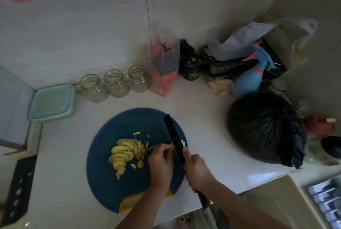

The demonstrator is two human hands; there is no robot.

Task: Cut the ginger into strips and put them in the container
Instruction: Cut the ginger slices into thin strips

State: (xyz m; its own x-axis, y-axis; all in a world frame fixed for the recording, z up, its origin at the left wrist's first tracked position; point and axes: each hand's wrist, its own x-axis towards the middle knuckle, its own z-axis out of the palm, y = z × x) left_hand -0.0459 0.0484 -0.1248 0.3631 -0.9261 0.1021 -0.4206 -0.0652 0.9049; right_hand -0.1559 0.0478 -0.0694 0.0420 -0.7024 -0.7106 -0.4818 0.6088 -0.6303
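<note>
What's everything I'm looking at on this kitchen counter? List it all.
Round plastic cutting board: one, dark blue with yellow handle, counter centre.
Sliced ginger: one pile, yellow, on the board.
Kitchen knife: one, black, over the board's right side.
Glass jars: three, clear, row by the wall.
Square plastic container: one, pale green, left of jars.
Plastic spray bottle: one, blue and pink, back right.
Plastic rubbish bag: one, black, right.
Left hand: fingers curled beside the blade.
Right hand: grips the knife handle.

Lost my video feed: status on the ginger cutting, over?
Right hand grips knife. Left hand curled at its blade. Ginger on board, slices and some strips. Container lidded, nothing blocking.
</note>
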